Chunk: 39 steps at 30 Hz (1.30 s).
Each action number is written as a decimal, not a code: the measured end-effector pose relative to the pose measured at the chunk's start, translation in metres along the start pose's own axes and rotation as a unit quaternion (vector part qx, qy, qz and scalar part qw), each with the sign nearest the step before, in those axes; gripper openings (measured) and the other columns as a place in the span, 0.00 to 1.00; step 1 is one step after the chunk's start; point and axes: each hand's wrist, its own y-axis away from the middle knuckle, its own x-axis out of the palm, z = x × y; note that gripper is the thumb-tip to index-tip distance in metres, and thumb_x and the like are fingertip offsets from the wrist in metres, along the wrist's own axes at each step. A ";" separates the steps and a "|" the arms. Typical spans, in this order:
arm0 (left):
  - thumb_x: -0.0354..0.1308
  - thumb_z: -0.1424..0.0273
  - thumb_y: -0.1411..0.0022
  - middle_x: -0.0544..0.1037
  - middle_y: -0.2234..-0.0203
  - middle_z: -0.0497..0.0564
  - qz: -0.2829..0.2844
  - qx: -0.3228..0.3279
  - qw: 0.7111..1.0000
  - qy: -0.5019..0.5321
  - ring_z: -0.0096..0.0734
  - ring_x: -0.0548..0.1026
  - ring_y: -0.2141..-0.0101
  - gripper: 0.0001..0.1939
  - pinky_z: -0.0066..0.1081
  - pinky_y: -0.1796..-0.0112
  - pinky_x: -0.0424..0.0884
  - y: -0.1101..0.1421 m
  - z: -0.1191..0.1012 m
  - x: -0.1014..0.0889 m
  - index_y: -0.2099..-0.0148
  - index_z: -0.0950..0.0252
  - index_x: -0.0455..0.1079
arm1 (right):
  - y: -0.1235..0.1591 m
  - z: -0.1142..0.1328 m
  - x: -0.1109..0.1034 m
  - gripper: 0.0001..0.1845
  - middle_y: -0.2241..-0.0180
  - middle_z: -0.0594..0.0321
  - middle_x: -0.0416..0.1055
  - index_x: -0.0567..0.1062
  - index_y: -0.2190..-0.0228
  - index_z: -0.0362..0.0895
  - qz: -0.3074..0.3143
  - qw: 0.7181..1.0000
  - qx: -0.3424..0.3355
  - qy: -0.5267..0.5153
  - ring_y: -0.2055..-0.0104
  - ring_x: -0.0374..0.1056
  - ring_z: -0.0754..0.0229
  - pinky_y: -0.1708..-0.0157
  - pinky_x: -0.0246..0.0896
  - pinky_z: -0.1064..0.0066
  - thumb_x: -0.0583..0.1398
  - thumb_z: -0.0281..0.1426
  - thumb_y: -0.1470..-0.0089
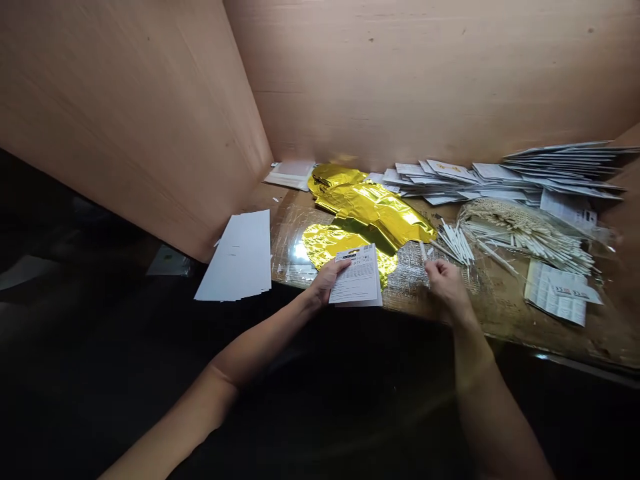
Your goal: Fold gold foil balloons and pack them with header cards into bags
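Observation:
My left hand (327,280) grips the edge of a white printed card (357,277) with small text on it. The card lies partly over a crumpled gold foil balloon (370,213). My right hand (445,283) pinches a thin white stick (423,252) upright between its fingers, just right of the card. Close beyond that hand lies a loose pile of white sticks (455,243). A larger bundle of white sticks (525,233) rests further right on a mesh wrap (485,217).
Stacks of printed cards (450,179) fan out along the back wall. A stack of blank white sheets (243,257) lies left of my hands, and printed leaflets (557,293) lie at the right. Clear plastic covers the tabletop (495,313). Tall wooden panels (400,80) rise behind and left.

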 end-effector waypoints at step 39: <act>0.77 0.59 0.47 0.82 0.68 0.54 0.127 0.157 0.924 -0.325 0.38 0.82 0.65 0.21 0.35 0.62 0.78 0.053 -0.063 -0.052 0.66 0.64 0.70 | 0.107 0.096 0.069 0.27 0.57 0.51 0.85 0.83 0.52 0.48 0.278 0.842 0.079 -0.456 0.56 0.81 0.38 0.58 0.78 0.49 0.71 0.51 0.47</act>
